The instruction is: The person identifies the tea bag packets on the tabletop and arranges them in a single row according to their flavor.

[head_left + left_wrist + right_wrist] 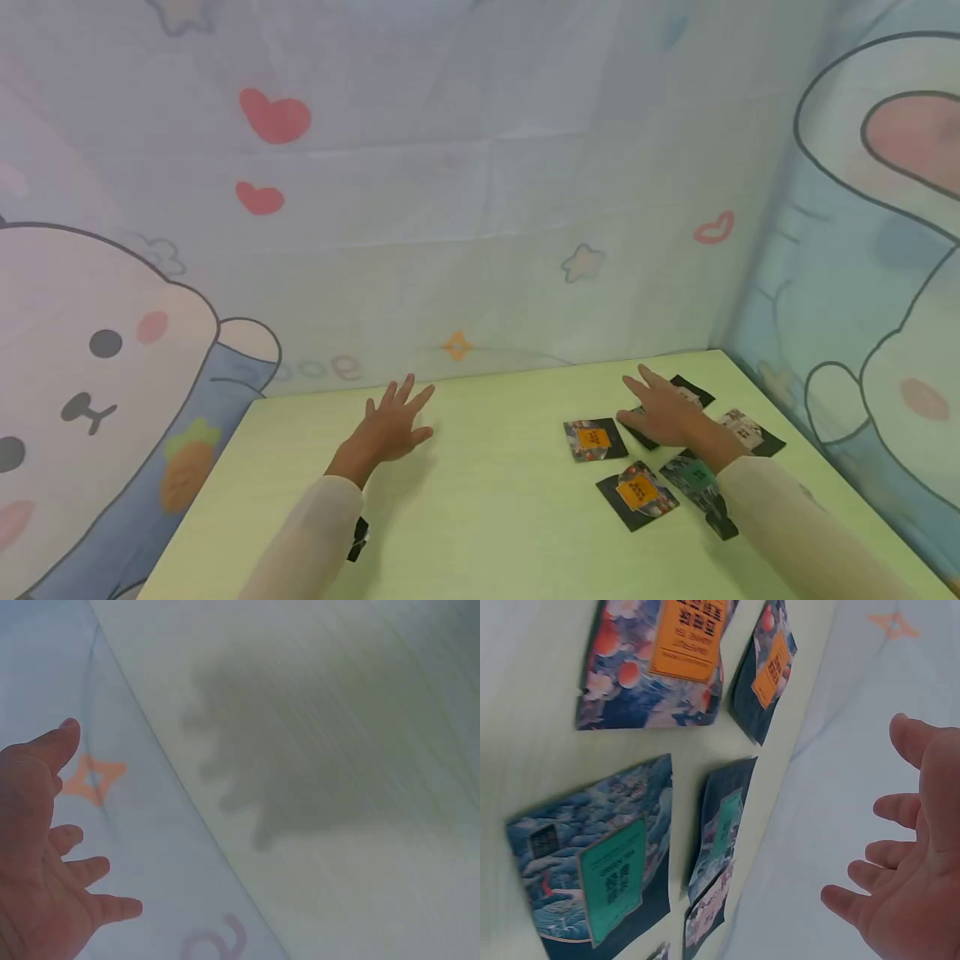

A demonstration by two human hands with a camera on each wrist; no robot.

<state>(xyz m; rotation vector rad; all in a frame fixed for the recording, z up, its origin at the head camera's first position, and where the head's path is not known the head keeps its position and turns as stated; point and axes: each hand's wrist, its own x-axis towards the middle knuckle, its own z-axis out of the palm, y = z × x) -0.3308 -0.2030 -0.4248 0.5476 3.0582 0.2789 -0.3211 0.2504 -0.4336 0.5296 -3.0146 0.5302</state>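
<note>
My left hand (pixel 387 427) hovers over the left part of the table with its fingers spread, holding nothing; its shadow falls on the tabletop in the left wrist view. Fingers extended, my right hand (pixel 664 410) hangs above several flat, dark printed packets and grips none of them. Two packets carry orange labels: one farther back (pixel 594 439), one nearer (pixel 637 496). A green-labelled packet (pixel 607 862) lies partly beneath the right forearm in the head view. Another green-labelled packet (pixel 721 825) is partly covered by the right hand in the head view. Pale-patterned packets (pixel 750 433) lie farther right.
The pale green table (pixel 480 517) meets a cloth backdrop (pixel 420 283) printed with hearts and stars at its back edge. Cartoon-printed cloth (pixel 885 333) rises along the right side. A small black object (pixel 358 539) shows beside the left sleeve.
</note>
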